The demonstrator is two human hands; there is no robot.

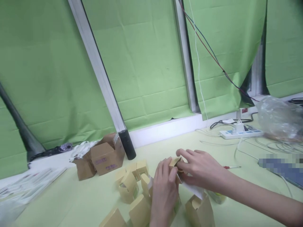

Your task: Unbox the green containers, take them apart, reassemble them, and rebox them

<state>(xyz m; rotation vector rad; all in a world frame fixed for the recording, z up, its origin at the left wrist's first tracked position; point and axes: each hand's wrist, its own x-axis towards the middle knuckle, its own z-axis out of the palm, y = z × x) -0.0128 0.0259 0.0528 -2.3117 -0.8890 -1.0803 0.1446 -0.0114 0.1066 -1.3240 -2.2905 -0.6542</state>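
Note:
Near the bottom centre, my left hand (165, 187) is closed around the left side of a small yellow box (174, 161) whose top is open. My right hand (197, 165) is at the same box from the right, its fingers bent at the opening and partly hidden. White paper (195, 190) shows below my right hand. Several similar yellow boxes stand to the left, one of them (128, 187) with its flaps up. Another open yellow box (200, 209) is below my right forearm.
A brown carton (107, 156) and a black cylinder (127, 144) stand at the back left. A red-handled screwdriver (232, 167), a white power strip (241, 134), cables and a clear plastic bag (280, 116) lie at the right. Flat white packaging (30, 186) is at far left.

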